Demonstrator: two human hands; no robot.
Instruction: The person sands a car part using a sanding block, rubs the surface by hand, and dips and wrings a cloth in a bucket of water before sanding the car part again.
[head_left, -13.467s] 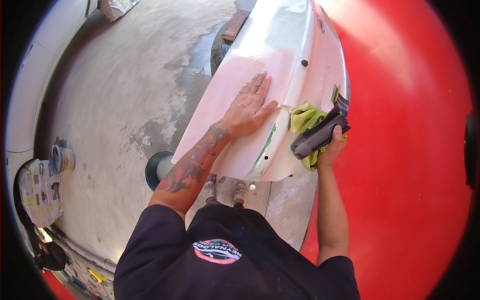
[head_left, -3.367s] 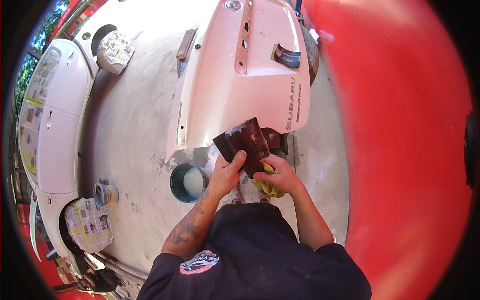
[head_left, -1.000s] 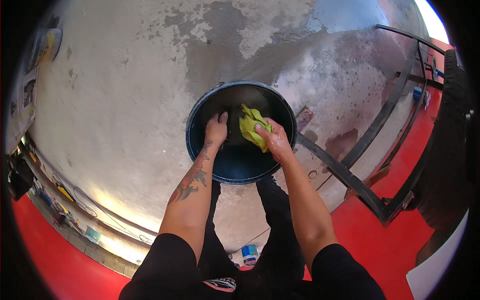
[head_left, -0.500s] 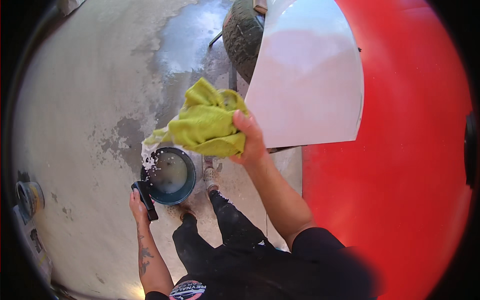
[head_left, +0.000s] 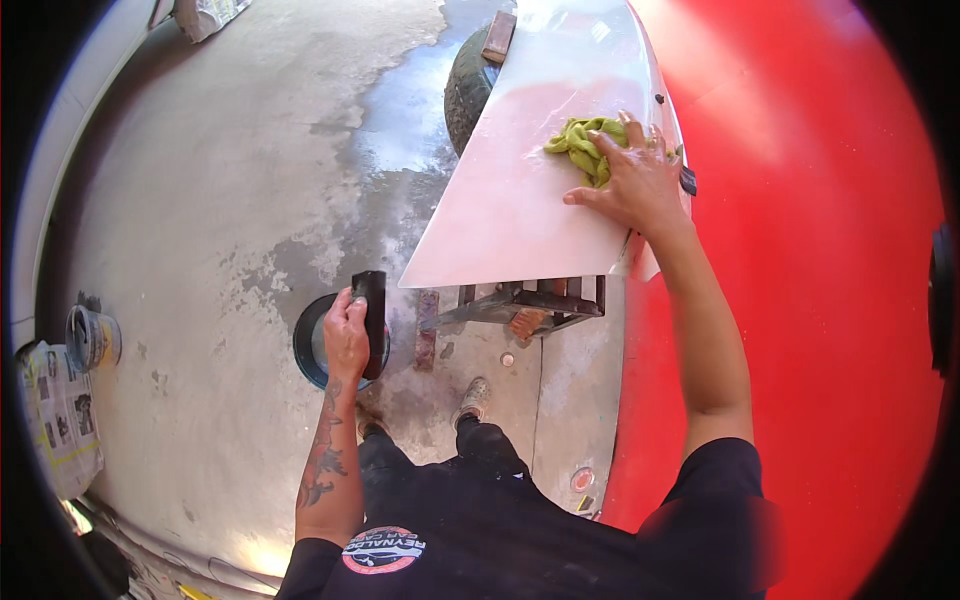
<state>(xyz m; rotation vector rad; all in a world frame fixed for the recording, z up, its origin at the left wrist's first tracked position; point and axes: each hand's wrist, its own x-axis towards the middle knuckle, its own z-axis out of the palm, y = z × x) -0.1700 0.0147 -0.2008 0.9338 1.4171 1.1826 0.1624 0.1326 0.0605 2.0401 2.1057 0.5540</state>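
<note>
My right hand lies spread over a crumpled yellow-green cloth on a smooth white panel. Its fingers are stretched apart, and bits of the cloth show at the fingertips and beside the thumb. The panel looks wet and tapers to a point near its lower left corner. Lower left, my left hand is closed round a long black block, held upright above the dark bucket. Hand and block cover most of the bucket.
A tyre and a dark metal stand are under the panel, with a wooden block by its edge. A large red surface fills the right. The concrete floor has wet patches. A small pail stands far left.
The right hand has carried the dripping cloth from above the bucket onto the panel and spread its fingers. The left hand has risen rightward with the block, over the bucket. The view has shifted.
</note>
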